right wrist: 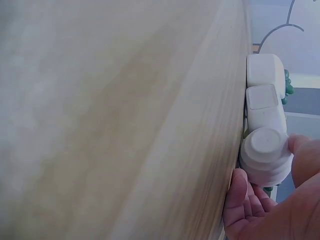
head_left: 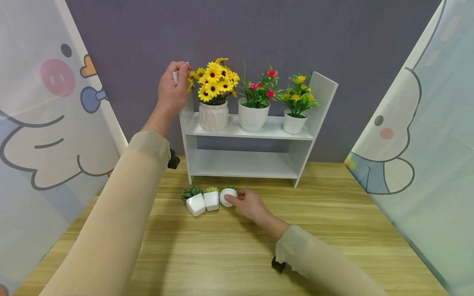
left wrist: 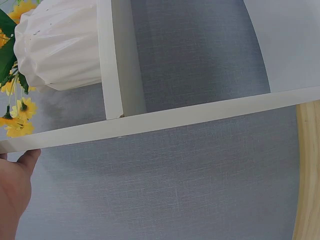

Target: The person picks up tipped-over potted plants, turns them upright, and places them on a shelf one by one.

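My left hand (head_left: 173,88) grips the upper end of the left side panel of a white two-tier shelf (head_left: 246,157). In the left wrist view, fingers (left wrist: 30,157) touch that panel's edge (left wrist: 190,116). Down on the table, my right hand (head_left: 255,207) holds a small round white succulent pot (head_left: 226,198) lying on its side, the thumb across it. The right wrist view shows the base of this round pot (right wrist: 266,142) between thumb and fingers. Beside it lie two squarish white succulent pots, the middle one (head_left: 212,201) and the left one (head_left: 196,204).
On the upper shelf stand a ribbed pot (head_left: 214,116) of yellow flowers, a white pot (head_left: 253,117) of pink flowers and a smaller pot (head_left: 295,122) of yellow flowers. A grey wall (head_left: 370,49) is behind the wooden table (head_left: 229,255); cartoon-printed curtains hang at both sides.
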The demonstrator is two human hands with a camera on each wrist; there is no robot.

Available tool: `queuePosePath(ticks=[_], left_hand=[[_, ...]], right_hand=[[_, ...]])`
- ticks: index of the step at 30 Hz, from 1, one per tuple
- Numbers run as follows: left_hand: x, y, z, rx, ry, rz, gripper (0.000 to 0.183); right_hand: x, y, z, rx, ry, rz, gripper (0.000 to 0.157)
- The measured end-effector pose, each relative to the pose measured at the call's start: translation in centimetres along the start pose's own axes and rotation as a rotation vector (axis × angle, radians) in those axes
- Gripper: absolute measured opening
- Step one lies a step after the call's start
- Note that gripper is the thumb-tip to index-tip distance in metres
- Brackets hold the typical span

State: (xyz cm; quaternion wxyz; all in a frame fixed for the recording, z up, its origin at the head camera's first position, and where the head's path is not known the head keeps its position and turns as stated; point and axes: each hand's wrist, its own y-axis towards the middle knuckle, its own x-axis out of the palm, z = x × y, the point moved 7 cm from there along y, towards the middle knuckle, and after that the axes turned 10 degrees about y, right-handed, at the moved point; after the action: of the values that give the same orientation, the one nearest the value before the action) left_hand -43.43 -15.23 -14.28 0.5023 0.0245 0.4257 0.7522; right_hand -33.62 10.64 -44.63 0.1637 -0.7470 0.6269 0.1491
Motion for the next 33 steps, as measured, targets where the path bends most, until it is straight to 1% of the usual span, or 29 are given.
queuePosePath(ticks=[9,16,27,33], left_hand=[[-0.01,0.05,0.09,0.011,-0.008,0.005,0.026],[-0.10,0.04,-0.02,0.002,-0.020,0.004,0.029],[-0.09,0.03,-0.15,0.006,-0.013,0.008,0.028],[-0.01,0.00,0.02,0.015,-0.015,0.007,0.026]], right_hand=[[-0.33,-0.23,0.04,-0.025,0.029,-0.027,0.069],[-0.64,-0.54,0.20,-0.040,0.130,-0.072,0.067],[-0.90,-0.53,0.60,-0.067,0.139,-0.112,0.069],[-0.80,-0.61,0.84,-0.071,0.149,-0.139,0.075]])
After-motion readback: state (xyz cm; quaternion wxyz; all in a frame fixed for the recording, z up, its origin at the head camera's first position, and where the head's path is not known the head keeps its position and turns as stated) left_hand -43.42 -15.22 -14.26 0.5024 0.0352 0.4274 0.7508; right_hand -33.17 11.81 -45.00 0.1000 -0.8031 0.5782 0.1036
